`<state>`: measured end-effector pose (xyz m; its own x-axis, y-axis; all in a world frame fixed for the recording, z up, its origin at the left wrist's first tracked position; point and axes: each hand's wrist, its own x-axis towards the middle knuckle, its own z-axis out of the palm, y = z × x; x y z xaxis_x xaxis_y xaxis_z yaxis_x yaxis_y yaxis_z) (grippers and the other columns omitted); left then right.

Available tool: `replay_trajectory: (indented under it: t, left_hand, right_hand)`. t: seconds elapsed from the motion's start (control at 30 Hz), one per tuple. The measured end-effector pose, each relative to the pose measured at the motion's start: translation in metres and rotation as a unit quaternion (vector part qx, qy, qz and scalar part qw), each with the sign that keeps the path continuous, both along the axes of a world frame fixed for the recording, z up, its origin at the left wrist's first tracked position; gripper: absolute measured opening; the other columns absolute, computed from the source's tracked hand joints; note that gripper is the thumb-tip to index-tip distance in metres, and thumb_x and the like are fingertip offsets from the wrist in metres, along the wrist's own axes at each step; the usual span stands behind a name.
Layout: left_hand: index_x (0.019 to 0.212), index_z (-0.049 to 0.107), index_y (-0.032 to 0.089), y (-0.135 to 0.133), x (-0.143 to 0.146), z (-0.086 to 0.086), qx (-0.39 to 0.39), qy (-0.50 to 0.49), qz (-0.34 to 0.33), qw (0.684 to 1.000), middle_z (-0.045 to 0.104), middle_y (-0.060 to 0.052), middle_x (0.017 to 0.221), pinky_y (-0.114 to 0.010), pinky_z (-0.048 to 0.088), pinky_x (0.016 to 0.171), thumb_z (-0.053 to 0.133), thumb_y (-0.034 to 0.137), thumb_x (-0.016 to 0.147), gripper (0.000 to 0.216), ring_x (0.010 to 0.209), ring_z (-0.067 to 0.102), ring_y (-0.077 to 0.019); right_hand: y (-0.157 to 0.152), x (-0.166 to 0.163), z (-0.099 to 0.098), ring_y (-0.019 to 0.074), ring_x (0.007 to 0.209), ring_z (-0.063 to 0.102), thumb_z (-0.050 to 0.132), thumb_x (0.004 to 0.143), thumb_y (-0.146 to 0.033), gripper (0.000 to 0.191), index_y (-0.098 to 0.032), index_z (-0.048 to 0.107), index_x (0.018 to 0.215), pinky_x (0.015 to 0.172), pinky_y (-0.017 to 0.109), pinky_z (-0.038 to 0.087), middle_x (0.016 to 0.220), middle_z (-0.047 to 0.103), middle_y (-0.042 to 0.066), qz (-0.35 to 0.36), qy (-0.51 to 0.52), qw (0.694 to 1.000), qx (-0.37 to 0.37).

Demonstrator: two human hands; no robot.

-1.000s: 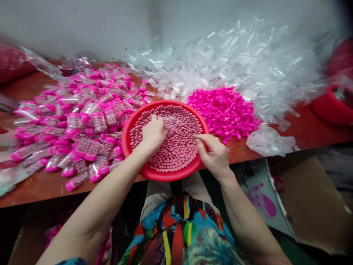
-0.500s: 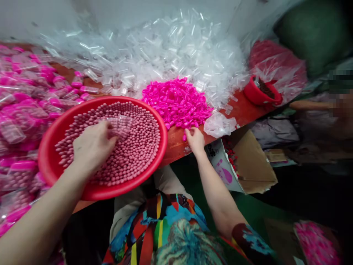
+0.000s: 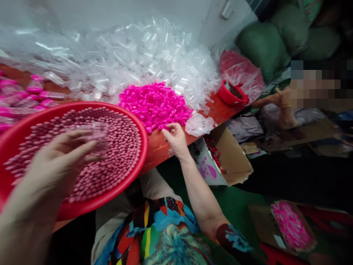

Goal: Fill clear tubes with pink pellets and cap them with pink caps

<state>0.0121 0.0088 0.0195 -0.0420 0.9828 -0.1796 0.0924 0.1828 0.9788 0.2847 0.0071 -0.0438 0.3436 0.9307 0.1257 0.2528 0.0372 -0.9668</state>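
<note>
My left hand [image 3: 59,158] is closed around a small clear plastic bottle [image 3: 99,138], held above the red basin [image 3: 143,147]. The bottle looks pinkish; blur hides how many beads are inside. Round pink beads [image 3: 121,151] fill the basin. At the front edge of a heap of bright pink caps [image 3: 154,105], my right hand [image 3: 178,141] pinches a pink cap [image 3: 163,127] between thumb and fingers.
Clear empty bottles [image 3: 132,59] are heaped along the wall. Capped bottles [image 3: 19,97] lie at the left. A plastic bag [image 3: 199,125], a red bucket [image 3: 230,96] and a cardboard box [image 3: 237,158] are to the right. Another person's arm [image 3: 286,106] shows beyond.
My left hand has lifted the bottle from the beads. My right hand has shifted slightly against the cap heap, still pinching. The whole view has swung to the right.
</note>
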Motion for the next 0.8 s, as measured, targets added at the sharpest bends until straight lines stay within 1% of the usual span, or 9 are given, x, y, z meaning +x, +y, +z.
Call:
replay_trajectory:
  t: [0.03, 0.1, 0.17, 0.23, 0.33, 0.47, 0.57, 0.67, 0.8]
  left_hand:
    - [0.105, 0.068, 0.026, -0.007, 0.005, 0.002, -0.025, -0.085, -0.011, 0.996, 0.072, 0.001, 0.106, -0.030, 0.056, 0.070, 0.079, 0.031, 0.071, 0.036, 0.088, 0.068, -0.0188]
    - [0.104, 0.067, 0.022, -0.020, 0.015, 0.001, -0.064, -0.189, -0.007, 0.980, 0.070, 0.000, 0.097, -0.023, 0.052, 0.059, 0.084, 0.029, 0.066, 0.041, 0.074, 0.065, -0.0134]
    - [0.109, 0.066, 0.020, -0.029, 0.020, -0.004, -0.098, -0.267, -0.014, 0.959, 0.069, -0.001, 0.096, -0.022, 0.051, 0.061, 0.086, 0.028, 0.065, 0.049, 0.071, 0.063, -0.0109]
    - [0.114, 0.066, 0.019, -0.035, 0.022, -0.012, -0.114, -0.313, -0.019, 0.943, 0.068, -0.002, 0.093, -0.020, 0.050, 0.064, 0.086, 0.027, 0.067, 0.052, 0.074, 0.063, -0.0098]
    - [0.117, 0.067, 0.018, -0.041, 0.022, -0.021, -0.107, -0.350, -0.002, 0.931, 0.070, -0.004, 0.101, -0.021, 0.050, 0.077, 0.085, 0.021, 0.068, 0.052, 0.085, 0.064, -0.0106]
    - [0.108, 0.071, 0.015, -0.046, 0.020, -0.030, -0.085, -0.380, 0.005, 0.921, 0.072, -0.004, 0.099, -0.021, 0.048, 0.087, 0.086, 0.017, 0.066, 0.044, 0.089, 0.064, -0.0108]
    - [0.103, 0.072, 0.014, -0.048, 0.019, -0.033, -0.081, -0.388, 0.004, 0.918, 0.072, -0.005, 0.100, -0.020, 0.049, 0.086, 0.086, 0.020, 0.067, 0.039, 0.090, 0.064, -0.0109]
    - [0.106, 0.072, 0.015, -0.049, 0.018, -0.033, -0.093, -0.374, -0.004, 0.923, 0.071, -0.006, 0.106, -0.021, 0.052, 0.078, 0.084, 0.024, 0.071, 0.038, 0.090, 0.065, -0.0127]
    - [0.109, 0.071, 0.017, -0.051, 0.017, -0.034, -0.100, -0.371, -0.017, 0.923, 0.070, -0.005, 0.095, -0.022, 0.053, 0.070, 0.081, 0.028, 0.076, 0.037, 0.077, 0.063, -0.0111]
  right_hand:
    - [-0.002, -0.010, 0.012, 0.0123, 0.080, 0.063, 0.068, 0.082, -0.040, 0.030, -0.022, 0.053, 0.101, 0.074, 0.025, 0.053, 0.093, 0.065, 0.000, 0.029, 0.033, 0.998, 0.039]
    - [-0.008, -0.031, 0.031, 0.0129, 0.089, 0.063, 0.070, 0.083, -0.036, 0.027, -0.023, 0.057, 0.103, 0.083, 0.026, 0.052, 0.099, 0.065, 0.000, 0.092, 0.048, 0.991, 0.082]
    - [-0.012, -0.051, 0.040, 0.0135, 0.091, 0.064, 0.061, 0.092, -0.037, 0.018, -0.025, 0.061, 0.105, 0.086, 0.029, 0.052, 0.101, 0.066, 0.000, 0.156, 0.040, 0.983, 0.087]
    - [-0.015, -0.071, 0.042, 0.0153, 0.098, 0.064, 0.056, 0.096, -0.036, 0.018, -0.026, 0.062, 0.109, 0.092, 0.031, 0.051, 0.106, 0.067, 0.002, 0.182, 0.019, 0.978, 0.095]
    - [-0.017, -0.094, 0.038, 0.0182, 0.110, 0.063, 0.056, 0.096, -0.033, 0.023, -0.026, 0.063, 0.117, 0.100, 0.035, 0.049, 0.116, 0.068, 0.004, 0.202, -0.030, 0.973, 0.110]
    - [-0.021, -0.106, 0.036, 0.0189, 0.107, 0.064, 0.053, 0.097, -0.025, 0.021, -0.023, 0.068, 0.113, 0.100, 0.037, 0.050, 0.110, 0.069, 0.006, 0.228, -0.118, 0.958, 0.132]
    - [-0.022, -0.104, 0.038, 0.0187, 0.104, 0.065, 0.054, 0.096, -0.024, 0.020, -0.022, 0.070, 0.109, 0.096, 0.036, 0.051, 0.107, 0.070, 0.006, 0.237, -0.131, 0.954, 0.126]
    - [-0.022, -0.103, 0.040, 0.0177, 0.099, 0.067, 0.058, 0.095, -0.024, 0.017, -0.022, 0.071, 0.105, 0.091, 0.034, 0.053, 0.103, 0.072, 0.005, 0.252, -0.110, 0.955, 0.109]
    - [-0.021, -0.104, 0.042, 0.0164, 0.091, 0.067, 0.060, 0.094, -0.023, 0.013, -0.021, 0.072, 0.099, 0.085, 0.032, 0.054, 0.096, 0.072, 0.004, 0.250, -0.119, 0.955, 0.108]
